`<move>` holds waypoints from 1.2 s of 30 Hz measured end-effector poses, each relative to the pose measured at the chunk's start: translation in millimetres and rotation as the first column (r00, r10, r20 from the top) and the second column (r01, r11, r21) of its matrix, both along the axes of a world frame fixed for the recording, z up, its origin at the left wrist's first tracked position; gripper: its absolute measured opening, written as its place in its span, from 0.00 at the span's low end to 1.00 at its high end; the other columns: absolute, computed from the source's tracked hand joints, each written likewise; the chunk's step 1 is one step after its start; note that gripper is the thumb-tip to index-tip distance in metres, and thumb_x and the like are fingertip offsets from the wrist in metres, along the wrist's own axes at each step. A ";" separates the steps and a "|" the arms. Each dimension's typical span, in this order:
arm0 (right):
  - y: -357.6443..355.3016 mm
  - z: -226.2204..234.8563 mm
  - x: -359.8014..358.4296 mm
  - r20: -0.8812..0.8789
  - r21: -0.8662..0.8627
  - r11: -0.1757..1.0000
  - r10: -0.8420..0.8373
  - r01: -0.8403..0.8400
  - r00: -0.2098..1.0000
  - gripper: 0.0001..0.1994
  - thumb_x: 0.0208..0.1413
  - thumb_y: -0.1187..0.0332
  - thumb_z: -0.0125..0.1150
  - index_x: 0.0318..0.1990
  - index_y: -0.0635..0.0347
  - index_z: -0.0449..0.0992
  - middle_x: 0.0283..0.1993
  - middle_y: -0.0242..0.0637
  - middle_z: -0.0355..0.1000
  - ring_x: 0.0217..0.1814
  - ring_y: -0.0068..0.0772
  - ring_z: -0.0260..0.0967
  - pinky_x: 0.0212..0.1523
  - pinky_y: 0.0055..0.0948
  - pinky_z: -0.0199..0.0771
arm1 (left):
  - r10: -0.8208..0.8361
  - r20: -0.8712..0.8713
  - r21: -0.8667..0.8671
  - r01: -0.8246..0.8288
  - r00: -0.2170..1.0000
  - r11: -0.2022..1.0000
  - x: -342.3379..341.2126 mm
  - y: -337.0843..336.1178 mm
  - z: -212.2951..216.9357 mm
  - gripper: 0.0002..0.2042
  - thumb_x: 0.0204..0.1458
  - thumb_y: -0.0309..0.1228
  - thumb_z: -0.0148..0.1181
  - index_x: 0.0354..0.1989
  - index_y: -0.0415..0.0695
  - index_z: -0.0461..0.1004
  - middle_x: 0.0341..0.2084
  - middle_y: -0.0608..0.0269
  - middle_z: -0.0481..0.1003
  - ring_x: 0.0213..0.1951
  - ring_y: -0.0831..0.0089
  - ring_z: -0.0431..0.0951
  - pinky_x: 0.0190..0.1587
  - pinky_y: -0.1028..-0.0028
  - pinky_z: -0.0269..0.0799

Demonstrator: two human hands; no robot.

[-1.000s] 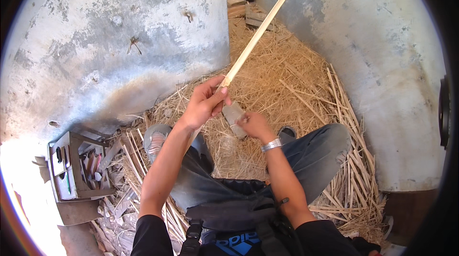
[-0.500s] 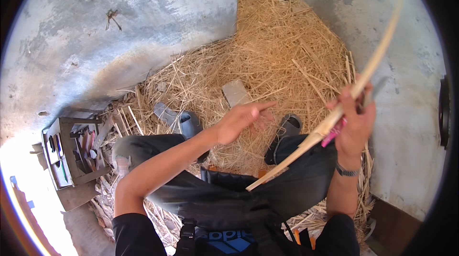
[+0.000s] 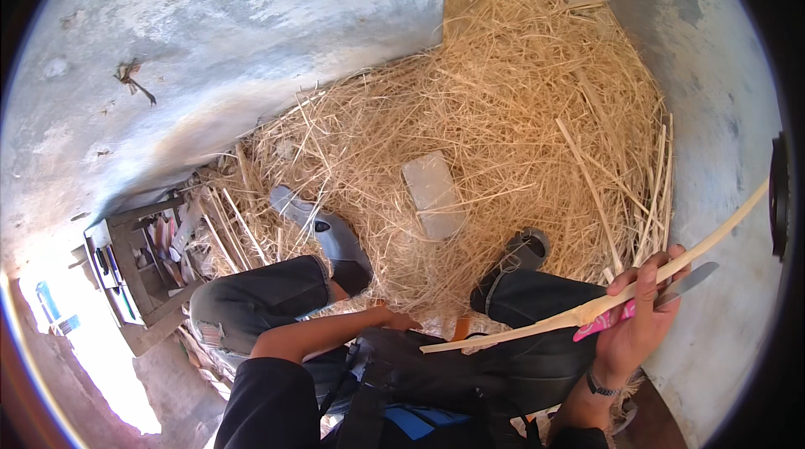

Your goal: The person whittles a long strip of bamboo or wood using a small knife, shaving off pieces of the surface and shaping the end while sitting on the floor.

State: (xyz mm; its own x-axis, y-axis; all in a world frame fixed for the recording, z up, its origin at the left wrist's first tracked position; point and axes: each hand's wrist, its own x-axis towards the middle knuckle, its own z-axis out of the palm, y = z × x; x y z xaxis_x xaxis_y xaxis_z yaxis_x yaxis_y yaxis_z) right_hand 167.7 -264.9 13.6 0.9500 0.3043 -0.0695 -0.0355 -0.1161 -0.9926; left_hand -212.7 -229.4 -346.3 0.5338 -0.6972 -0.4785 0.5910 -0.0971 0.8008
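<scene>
My right hand (image 3: pixel 637 319) is at the right, closed around a long pale wooden stick (image 3: pixel 537 327) together with a knife that has a pink handle (image 3: pixel 599 325) and a grey blade (image 3: pixel 688 283). The stick runs from my lap up toward the right wall. My left hand (image 3: pixel 401 321) rests low near my lap, between my knees; its fingers are mostly hidden and it appears to hold nothing. A flat grey stone block (image 3: pixel 433 195) lies on the straw ahead of my feet.
I sit on a heap of straw and shavings (image 3: pixel 503 114) between two grey concrete walls (image 3: pixel 210 55). A small wooden box of tools (image 3: pixel 134 260) stands at the left. Thin split sticks (image 3: pixel 650 197) lie at the right. My shoes (image 3: pixel 331 235) rest in the straw.
The stick left my left hand and swung from pointing up ahead to lying across my lap in my right hand, which also holds the knife. My left hand dropped toward my lap.
</scene>
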 end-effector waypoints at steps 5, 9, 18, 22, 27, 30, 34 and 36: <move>15.6 -20.4 36.7 -0.020 -0.023 1.000 -0.005 0.005 1.000 0.21 0.67 0.71 0.57 0.63 0.67 0.61 0.41 0.36 0.68 0.25 0.22 0.72 0.14 0.16 0.60 | 0.094 -0.103 -0.104 -0.105 0.990 0.989 29.3 -1.5 33.0 0.21 0.47 0.44 0.72 0.44 0.41 0.83 0.36 0.52 0.84 0.38 0.63 0.82 0.42 0.60 0.75; 28.0 -28.5 53.0 -0.035 -0.049 0.999 0.016 -0.018 0.999 0.21 0.66 0.71 0.58 0.63 0.67 0.62 0.42 0.36 0.68 0.26 0.23 0.73 0.15 0.16 0.60 | 0.151 -0.152 -0.128 -0.171 0.977 0.977 49.3 -2.9 59.7 0.21 0.48 0.44 0.71 0.44 0.41 0.83 0.35 0.53 0.84 0.37 0.65 0.82 0.41 0.62 0.75; -5.5 -6.1 64.6 -0.025 -0.063 0.998 0.012 -0.013 1.000 0.21 0.66 0.71 0.59 0.63 0.66 0.62 0.39 0.35 0.68 0.25 0.25 0.75 0.13 0.16 0.60 | 0.222 -0.111 -0.169 -0.239 0.969 0.956 52.8 -10.6 18.1 0.20 0.51 0.43 0.69 0.44 0.39 0.83 0.31 0.56 0.84 0.33 0.70 0.81 0.38 0.66 0.75; -30.9 10.3 52.6 0.041 0.016 0.998 -0.060 0.060 0.997 0.20 0.66 0.71 0.59 0.62 0.65 0.62 0.38 0.34 0.68 0.25 0.24 0.75 0.14 0.15 0.60 | 0.153 -0.126 -0.052 -0.160 0.980 0.986 22.1 5.5 -26.3 0.20 0.53 0.40 0.68 0.47 0.38 0.81 0.34 0.57 0.84 0.36 0.72 0.80 0.40 0.66 0.74; -48.2 14.6 27.6 0.046 0.151 0.987 -0.063 0.055 0.997 0.20 0.65 0.72 0.61 0.60 0.65 0.63 0.36 0.32 0.68 0.25 0.24 0.75 0.14 0.15 0.61 | -0.105 -0.347 -0.218 0.029 0.932 0.975 21.6 -4.7 -60.0 0.24 0.55 0.42 0.67 0.57 0.42 0.76 0.48 0.63 0.80 0.48 0.72 0.77 0.51 0.67 0.72; -78.4 25.3 7.1 0.122 0.148 0.985 -0.108 0.090 0.987 0.20 0.64 0.72 0.62 0.60 0.65 0.64 0.36 0.33 0.69 0.24 0.24 0.74 0.14 0.15 0.60 | -0.046 -0.436 -0.165 -0.030 0.899 0.986 49.9 -31.0 -17.2 0.25 0.54 0.44 0.66 0.58 0.45 0.76 0.51 0.60 0.78 0.52 0.68 0.76 0.55 0.67 0.71; -87.4 16.7 11.1 0.160 0.171 0.975 -0.167 0.139 0.973 0.20 0.64 0.72 0.61 0.60 0.66 0.64 0.36 0.34 0.69 0.25 0.25 0.75 0.13 0.16 0.60 | -0.081 -0.198 0.087 0.100 0.977 0.991 90.0 -50.8 45.2 0.32 0.50 0.58 0.65 0.54 0.44 0.79 0.53 0.49 0.77 0.62 0.63 0.71 0.62 0.63 0.65; -84.4 18.8 11.6 0.146 0.195 0.964 -0.213 0.183 0.966 0.20 0.65 0.72 0.60 0.61 0.66 0.63 0.37 0.34 0.70 0.24 0.25 0.74 0.13 0.16 0.60 | -0.137 -0.123 0.105 0.151 0.983 0.983 99.1 -60.6 41.2 0.32 0.50 0.58 0.65 0.54 0.44 0.79 0.52 0.48 0.77 0.61 0.63 0.71 0.61 0.63 0.65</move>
